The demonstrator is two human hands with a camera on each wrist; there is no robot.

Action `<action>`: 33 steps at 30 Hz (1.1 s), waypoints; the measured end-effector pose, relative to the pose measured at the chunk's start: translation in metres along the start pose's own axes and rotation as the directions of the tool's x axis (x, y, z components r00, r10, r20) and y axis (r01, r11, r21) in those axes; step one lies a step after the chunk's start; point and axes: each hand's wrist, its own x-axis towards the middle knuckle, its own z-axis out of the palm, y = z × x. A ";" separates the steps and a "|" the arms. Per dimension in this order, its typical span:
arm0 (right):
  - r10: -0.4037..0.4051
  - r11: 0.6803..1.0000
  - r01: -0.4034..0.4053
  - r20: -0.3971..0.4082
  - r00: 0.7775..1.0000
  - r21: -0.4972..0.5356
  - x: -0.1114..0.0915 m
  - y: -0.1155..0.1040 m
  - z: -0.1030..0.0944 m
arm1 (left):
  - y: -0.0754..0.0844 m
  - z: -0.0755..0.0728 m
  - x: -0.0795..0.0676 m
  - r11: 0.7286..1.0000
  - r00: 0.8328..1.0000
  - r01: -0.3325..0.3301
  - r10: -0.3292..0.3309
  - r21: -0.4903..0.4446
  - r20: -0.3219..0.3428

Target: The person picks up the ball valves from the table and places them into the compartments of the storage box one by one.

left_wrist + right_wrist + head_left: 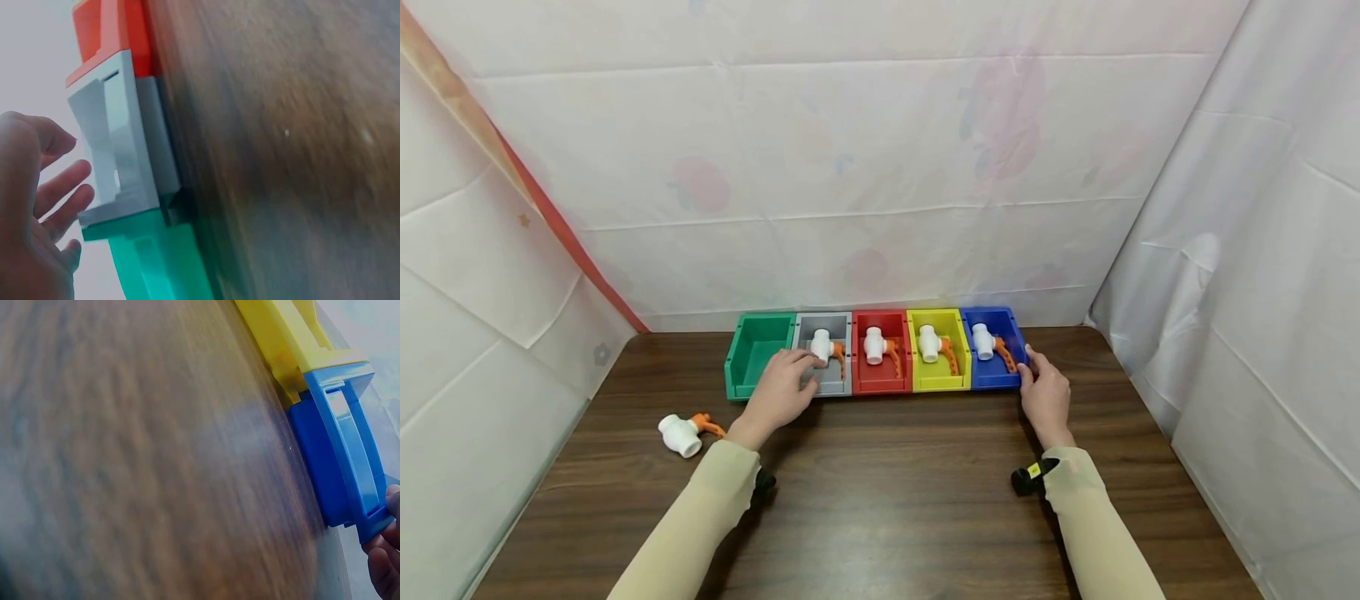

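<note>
My left hand (781, 389) reaches over the front of the grey bin (841, 387), fingertips right at the white ball valve (822, 345) with an orange handle inside it. In the left wrist view, its fingers (62, 194) are loosely spread beside the grey bin's front and grip nothing. My right hand (1047, 397) pinches the right front corner of the blue bin (996, 381), thumb and fingers on either side of the wall, as the right wrist view also shows. A similar ball valve (982, 342) lies in the blue bin.
Between them, the red bin (882, 386) and yellow bin (942, 383) each hold a valve. A green bin (760, 342) with nothing in it ends the row at left. Another ball valve (681, 436) lies on the wooden table (895, 517), left of my left forearm. Cloth hangs behind.
</note>
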 end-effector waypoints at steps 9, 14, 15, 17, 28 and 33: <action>-0.011 1.000 0.011 -0.009 1.000 -0.003 0.002 0.000 0.004 | -0.006 -0.022 -0.022 0.997 0.998 0.038 -0.042 -0.068 -0.056; -0.001 1.000 0.001 -0.001 1.000 0.001 0.001 0.000 0.002 | -0.014 -0.032 -0.040 0.994 0.987 0.079 -0.089 -0.077 -0.135; 0.001 1.000 -0.001 0.000 1.000 0.001 0.000 0.000 0.002 | -0.016 -0.033 -0.045 0.992 0.983 0.092 -0.104 -0.082 -0.154; 0.005 1.000 -0.005 0.006 1.000 -0.004 0.000 0.000 0.000 | -0.019 -0.035 -0.055 0.989 0.973 0.119 -0.134 -0.089 -0.190; -0.002 1.000 0.002 0.000 1.000 -0.009 0.001 0.000 -0.002 | -0.036 -0.048 -0.104 0.955 0.923 0.294 -0.275 0.036 -0.268; 0.007 1.000 -0.007 0.006 1.000 -0.009 -0.001 0.000 0.000 | -0.050 -0.061 -0.123 0.918 0.894 0.381 -0.336 0.106 -0.297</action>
